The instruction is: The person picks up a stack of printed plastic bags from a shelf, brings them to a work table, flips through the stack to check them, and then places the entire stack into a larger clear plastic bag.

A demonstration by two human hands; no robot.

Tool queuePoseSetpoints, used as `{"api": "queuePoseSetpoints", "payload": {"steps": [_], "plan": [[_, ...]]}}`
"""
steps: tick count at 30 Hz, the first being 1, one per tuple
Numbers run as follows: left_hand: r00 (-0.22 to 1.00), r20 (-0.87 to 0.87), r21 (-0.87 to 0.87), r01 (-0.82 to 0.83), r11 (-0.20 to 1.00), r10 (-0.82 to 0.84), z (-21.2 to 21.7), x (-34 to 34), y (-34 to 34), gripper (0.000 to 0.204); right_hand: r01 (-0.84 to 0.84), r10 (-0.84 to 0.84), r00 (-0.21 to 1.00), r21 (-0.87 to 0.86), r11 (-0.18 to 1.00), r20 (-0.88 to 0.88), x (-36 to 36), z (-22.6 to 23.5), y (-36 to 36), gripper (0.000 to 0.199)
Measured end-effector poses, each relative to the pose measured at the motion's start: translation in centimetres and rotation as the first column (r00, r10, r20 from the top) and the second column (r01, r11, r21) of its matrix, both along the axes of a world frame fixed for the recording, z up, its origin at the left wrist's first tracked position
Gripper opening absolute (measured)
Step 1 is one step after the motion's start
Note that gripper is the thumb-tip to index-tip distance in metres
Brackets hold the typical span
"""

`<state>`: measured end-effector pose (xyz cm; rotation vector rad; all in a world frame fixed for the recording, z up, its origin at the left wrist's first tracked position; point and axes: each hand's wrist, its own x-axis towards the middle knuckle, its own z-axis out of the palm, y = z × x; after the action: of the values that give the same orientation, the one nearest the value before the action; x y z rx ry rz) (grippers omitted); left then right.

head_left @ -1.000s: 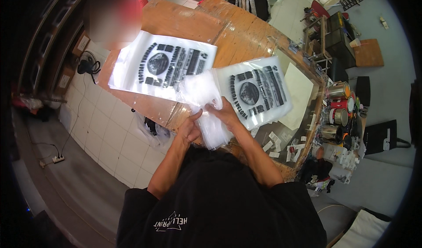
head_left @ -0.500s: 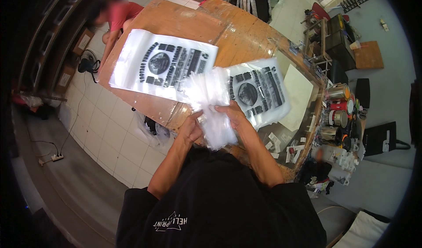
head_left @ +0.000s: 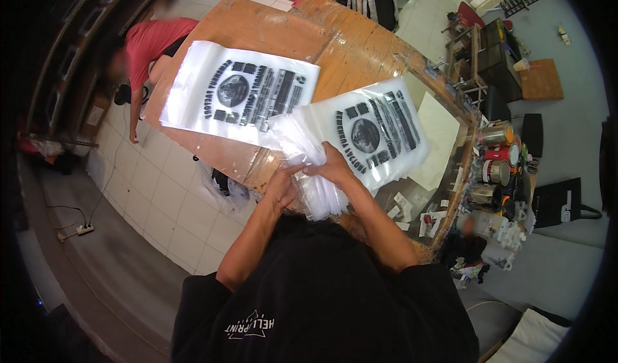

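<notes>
Both hands grip the near edge of a stack of clear plastic bags (head_left: 380, 128) printed in black. My left hand (head_left: 282, 186) is closed on the gathered left part of that edge. Close beside it, my right hand (head_left: 333, 167) pinches the bunched plastic from the right, its thumb near the left fingers. The far, printed part of this stack lies on the glass-topped side of the table. A second stack of printed plastic bags (head_left: 241, 91) lies flat on the wood to the left, its corner close to the gathered plastic.
The worn wooden table (head_left: 290, 35) reaches away ahead. Paint cans (head_left: 494, 173) crowd a surface at its right. White scraps (head_left: 402, 205) lie near the right forearm. At far left a person in a red shirt (head_left: 154, 44) bends toward the tiled floor (head_left: 151, 183).
The raised, bunched plastic has come down, and more of the right stack's print shows. My right hand has shifted slightly left and nearer. The other person has leaned lower and farther left.
</notes>
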<state>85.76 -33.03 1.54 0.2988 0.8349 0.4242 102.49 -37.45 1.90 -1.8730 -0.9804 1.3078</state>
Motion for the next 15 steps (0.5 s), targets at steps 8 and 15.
{"api": "queuePoseSetpoints", "payload": {"steps": [8, 15], "plan": [[0.987, 0.104, -0.094, -0.110, 0.989, 0.120, -2.2, -1.1, 0.2, 0.020, 0.218, -0.257, 0.750, -0.140, 0.966, -0.609, 4.8, 0.0, -0.2, 0.044], [0.996, 0.046, 0.034, -0.075, 0.997, 0.073, -0.1, -0.4, -0.6, 0.026, 0.194, -0.278, 0.728, -0.201, 0.960, -0.627, 4.4, 2.0, 0.4, 0.042]]}}
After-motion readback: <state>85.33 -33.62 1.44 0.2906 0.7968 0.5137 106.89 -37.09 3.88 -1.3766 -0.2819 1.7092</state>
